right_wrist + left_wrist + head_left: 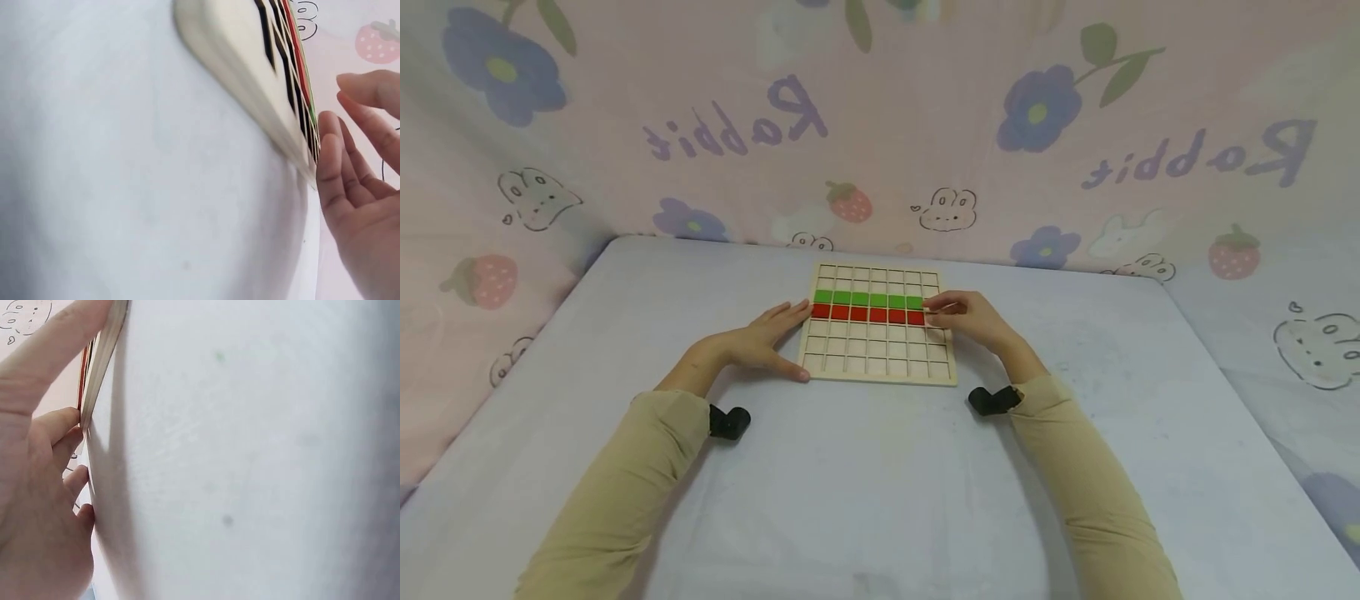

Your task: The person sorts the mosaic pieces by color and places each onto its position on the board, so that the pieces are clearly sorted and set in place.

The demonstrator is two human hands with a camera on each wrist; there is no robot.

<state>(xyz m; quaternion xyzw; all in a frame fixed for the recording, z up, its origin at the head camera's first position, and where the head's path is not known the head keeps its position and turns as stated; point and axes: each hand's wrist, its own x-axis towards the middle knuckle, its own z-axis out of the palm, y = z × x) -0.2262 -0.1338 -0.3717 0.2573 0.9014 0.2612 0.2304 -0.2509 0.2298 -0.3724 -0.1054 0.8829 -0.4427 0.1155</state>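
A square wooden grid board [865,364] lies flat on the table. One row of its cells holds green tiles [870,300], and the row just nearer holds red tiles [877,315]. At the board's left edge my left hand [752,342] is spread, fingertips by the coloured rows and thumb at the near corner. My right hand [973,319] reaches over the right edge, its thumb and forefinger close together at the right end of those rows. In the right wrist view, nothing shows between the fingers of the right hand [362,162].
A white cloth covers the table [865,483]. Behind it and at the sides hangs a pink curtain [895,125] printed with rabbits, flowers and strawberries. Black wrist mounts [730,423] stick out at both cuffs.
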